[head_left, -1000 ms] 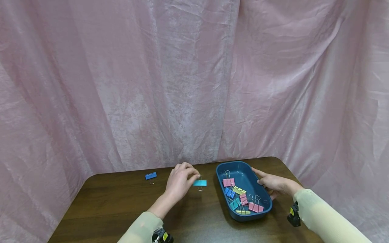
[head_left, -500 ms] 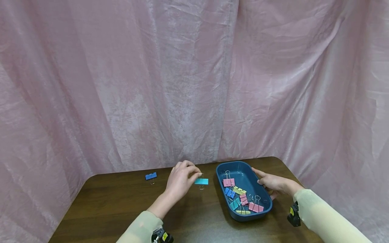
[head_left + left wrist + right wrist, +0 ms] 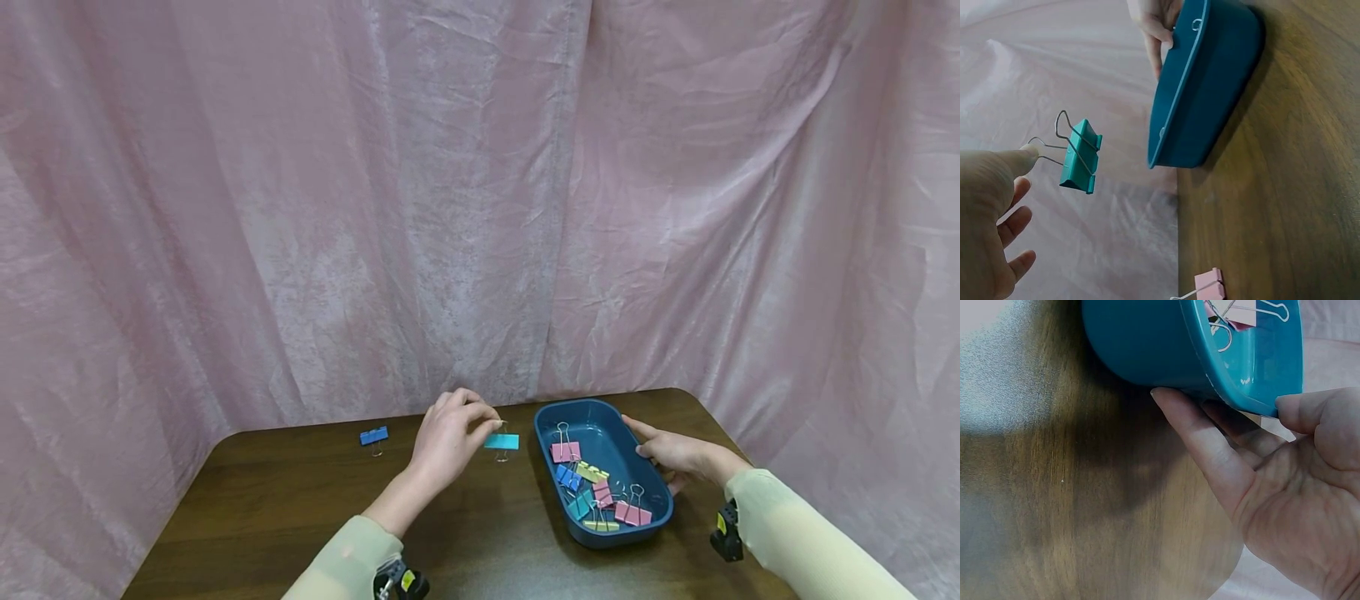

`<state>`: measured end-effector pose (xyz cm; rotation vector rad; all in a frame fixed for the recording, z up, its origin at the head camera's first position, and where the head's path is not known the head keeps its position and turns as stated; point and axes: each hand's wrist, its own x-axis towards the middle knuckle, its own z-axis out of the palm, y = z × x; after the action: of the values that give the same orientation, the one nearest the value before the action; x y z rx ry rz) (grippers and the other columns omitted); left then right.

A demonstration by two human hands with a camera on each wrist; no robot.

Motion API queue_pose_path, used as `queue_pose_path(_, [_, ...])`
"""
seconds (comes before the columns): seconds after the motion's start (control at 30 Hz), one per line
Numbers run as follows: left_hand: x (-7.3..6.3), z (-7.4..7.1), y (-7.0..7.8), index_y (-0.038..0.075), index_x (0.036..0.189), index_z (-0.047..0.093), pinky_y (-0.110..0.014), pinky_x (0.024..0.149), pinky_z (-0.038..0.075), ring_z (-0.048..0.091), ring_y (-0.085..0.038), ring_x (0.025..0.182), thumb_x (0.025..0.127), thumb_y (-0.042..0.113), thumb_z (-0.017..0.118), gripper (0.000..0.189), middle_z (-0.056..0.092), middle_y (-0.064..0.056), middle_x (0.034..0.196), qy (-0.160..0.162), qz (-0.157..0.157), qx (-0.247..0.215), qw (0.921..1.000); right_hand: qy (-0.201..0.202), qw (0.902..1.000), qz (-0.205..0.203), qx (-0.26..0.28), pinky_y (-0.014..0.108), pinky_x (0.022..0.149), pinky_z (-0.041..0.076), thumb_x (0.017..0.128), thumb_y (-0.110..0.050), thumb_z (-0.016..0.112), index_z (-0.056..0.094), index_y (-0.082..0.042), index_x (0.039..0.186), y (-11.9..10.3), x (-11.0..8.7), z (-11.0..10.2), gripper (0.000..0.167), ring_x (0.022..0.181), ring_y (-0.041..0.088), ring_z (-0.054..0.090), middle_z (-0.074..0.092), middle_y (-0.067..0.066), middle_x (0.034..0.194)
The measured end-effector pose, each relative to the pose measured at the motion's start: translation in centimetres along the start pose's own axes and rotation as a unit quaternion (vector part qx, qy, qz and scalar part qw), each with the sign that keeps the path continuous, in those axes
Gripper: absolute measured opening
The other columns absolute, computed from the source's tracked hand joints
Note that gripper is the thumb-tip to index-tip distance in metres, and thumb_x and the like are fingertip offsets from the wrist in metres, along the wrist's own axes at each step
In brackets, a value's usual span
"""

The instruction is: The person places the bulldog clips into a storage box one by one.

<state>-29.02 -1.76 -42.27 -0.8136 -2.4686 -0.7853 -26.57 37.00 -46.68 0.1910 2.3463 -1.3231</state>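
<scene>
My left hand (image 3: 448, 437) pinches a wire handle of a turquoise binder clip (image 3: 502, 442) between thumb and finger. In the left wrist view the binder clip (image 3: 1080, 156) hangs clear of the table, both handles sticking out towards the hand. To its right stands a dark blue plastic bin (image 3: 600, 417) with several pink, yellow, blue and teal binder clips inside. My right hand (image 3: 678, 457) holds the bin's right side. The right wrist view has the thumb (image 3: 1300, 412) at the rim and the fingers (image 3: 1200, 434) against the outer wall.
A blue binder clip (image 3: 373, 435) lies on the brown wooden table (image 3: 300, 508), left of my left hand. A pink binder clip (image 3: 1210, 285) shows low in the left wrist view. Behind the table hangs a pink curtain (image 3: 450, 208).
My left hand has drifted a little right and up in the head view, bringing the turquoise binder clip closer to the bin. The right hand and bin have stayed in place.
</scene>
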Motion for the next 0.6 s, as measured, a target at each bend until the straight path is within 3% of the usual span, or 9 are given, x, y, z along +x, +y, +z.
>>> queue_pose_path(0.6, [1.6,-0.5,1.4,0.029,0.096,0.08,-0.04,0.088,0.045,0.054,-0.017,0.099,0.093,0.033,0.076,0.006,0.061,0.011,0.103,0.001,0.017,-0.012,0.9998,-0.001,1.0,-0.003,0.008,0.055,0.071,0.059,0.106,-0.011,0.043,0.014,-0.025,0.166,0.0,-0.1,0.0,0.067,0.104,0.043,0.062,0.031,0.038,0.152])
